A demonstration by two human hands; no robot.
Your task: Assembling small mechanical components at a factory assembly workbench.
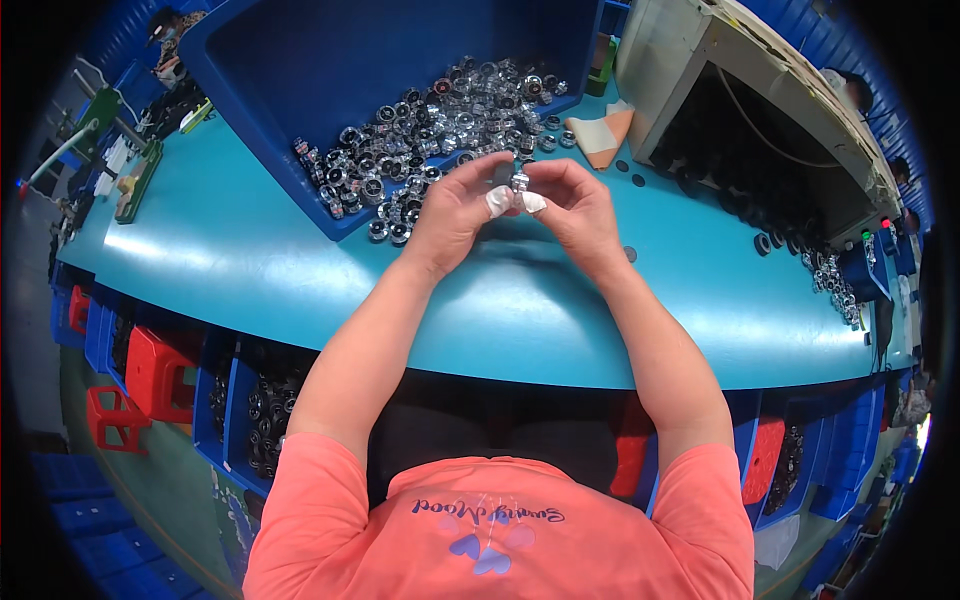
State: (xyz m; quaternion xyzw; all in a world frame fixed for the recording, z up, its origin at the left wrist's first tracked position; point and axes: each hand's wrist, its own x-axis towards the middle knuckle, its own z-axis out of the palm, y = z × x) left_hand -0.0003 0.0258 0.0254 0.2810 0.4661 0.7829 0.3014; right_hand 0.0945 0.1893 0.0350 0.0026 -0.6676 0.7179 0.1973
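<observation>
Fingers (478, 174) of my left hand (448, 218) and right hand (580, 208) pinch one shiny part (520, 182), inward of the tabletop's (510, 345) near edge; even pressure should steady it.

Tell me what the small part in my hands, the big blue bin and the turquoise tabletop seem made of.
Small part: metal or chrome-plated plastic, shiny; bright silvery glints, though too small to settle which.
Blue bin: probably moulded plastic, smooth; even colour throughout, rounded corners.
Tabletop: perhaps a vinyl or rubber covering, semi-gloss; broad, soft light reflections.
</observation>
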